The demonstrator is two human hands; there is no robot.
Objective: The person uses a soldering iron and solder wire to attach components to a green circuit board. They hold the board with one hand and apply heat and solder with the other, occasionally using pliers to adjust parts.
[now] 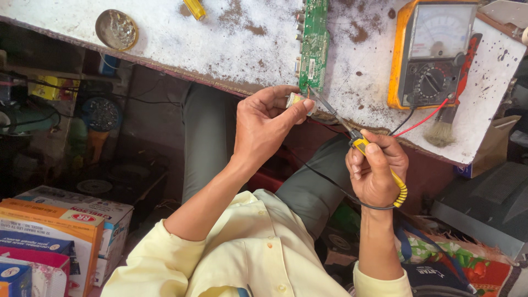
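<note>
A round metal tin (116,29) sat near the edge of the white, stained workbench (220,44). A yellow screwdriver handle (194,8) lay at the top. An orange meter with a dial (430,52) stood on the bench, with a red-handled brush (452,99) just beside it. Lower down, some cardboard boxes (60,231) were stacked together. A bright flowered cloth (467,264) lay in the other corner.

left hand (269,118) pinching small part (297,99) at green circuit board (314,44) edge | right hand (375,170) gripping yellow soldering iron (379,160), tip at part | analog multimeter (432,52) beside
</note>
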